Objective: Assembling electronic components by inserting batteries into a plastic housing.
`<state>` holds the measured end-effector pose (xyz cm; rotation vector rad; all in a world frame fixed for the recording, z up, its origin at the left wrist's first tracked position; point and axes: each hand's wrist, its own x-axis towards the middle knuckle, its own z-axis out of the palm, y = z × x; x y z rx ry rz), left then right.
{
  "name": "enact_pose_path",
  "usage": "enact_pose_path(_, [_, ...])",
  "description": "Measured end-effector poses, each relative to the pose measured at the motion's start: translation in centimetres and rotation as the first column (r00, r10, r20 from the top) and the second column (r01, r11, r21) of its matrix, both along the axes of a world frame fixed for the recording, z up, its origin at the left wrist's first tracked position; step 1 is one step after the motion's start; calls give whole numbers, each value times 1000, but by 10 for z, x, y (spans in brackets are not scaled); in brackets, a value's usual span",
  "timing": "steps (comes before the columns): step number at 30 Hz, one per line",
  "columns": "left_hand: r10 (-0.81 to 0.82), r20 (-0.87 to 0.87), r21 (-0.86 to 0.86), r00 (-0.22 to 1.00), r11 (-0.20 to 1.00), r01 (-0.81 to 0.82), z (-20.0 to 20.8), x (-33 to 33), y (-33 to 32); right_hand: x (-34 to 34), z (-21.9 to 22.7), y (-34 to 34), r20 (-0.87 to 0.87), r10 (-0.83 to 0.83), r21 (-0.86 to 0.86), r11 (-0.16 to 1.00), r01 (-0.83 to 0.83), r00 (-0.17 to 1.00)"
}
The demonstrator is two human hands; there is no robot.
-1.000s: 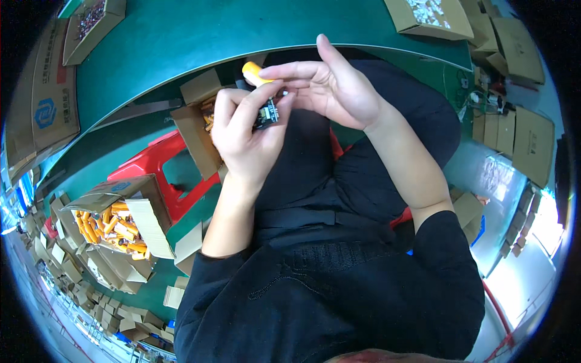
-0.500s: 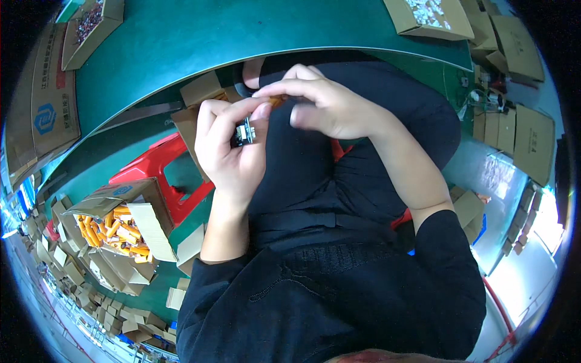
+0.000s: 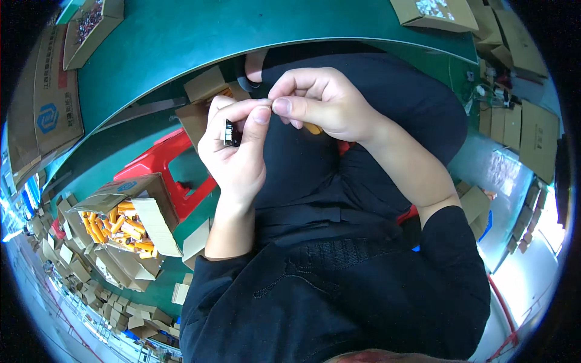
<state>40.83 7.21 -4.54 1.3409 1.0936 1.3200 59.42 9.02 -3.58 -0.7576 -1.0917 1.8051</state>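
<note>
My left hand (image 3: 233, 148) is closed in front of my lap, thumb against forefinger. A small dark circuit board (image 3: 230, 133) with a bright metal connector is held in its curled fingers. My right hand (image 3: 330, 109) meets it, its thumb and bent forefinger pinched together right at the left fingertips. Whatever lies between the touching fingertips is too small to make out. Beneath the right palm shows part of an orange piece (image 3: 313, 128), mostly hidden by the curled fingers that seem to hold it.
Ahead stands a green table (image 3: 242, 27) with a curved edge. Cartons of small parts (image 3: 91, 36) and white pieces (image 3: 433, 12) rest on it. At left, an open box of orange cylinders (image 3: 118, 227) stands beside a red stool (image 3: 166, 160). Another open carton (image 3: 206, 85) sits under the table.
My right hand has turned and its thumb has come to the left fingertips. The orange piece moved from between the fingertips to under the right palm. The circuit board has turned in my left hand.
</note>
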Motion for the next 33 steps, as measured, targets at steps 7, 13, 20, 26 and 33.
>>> enact_pose_path(7, [-55,-49,46,997,997,57,1,0,3,-1,-9,-7,-37,-123,27,992,124,992])
enact_pose_path(13, [-104,-129,25,986,994,108,0,-2,1,-1,-10,-7,-88,-153,56,986,158,984])
enact_pose_path(20, [-47,-324,228,945,965,127,-7,8,4,0,-1,-11,-77,-91,-13,996,90,993])
enact_pose_path(26, [-21,-366,335,930,930,152,-16,8,5,-3,3,-15,-71,-80,-27,997,78,994])
enact_pose_path(33, [10,-377,378,926,915,144,-17,8,2,-4,8,-16,-84,-90,-54,995,86,992])
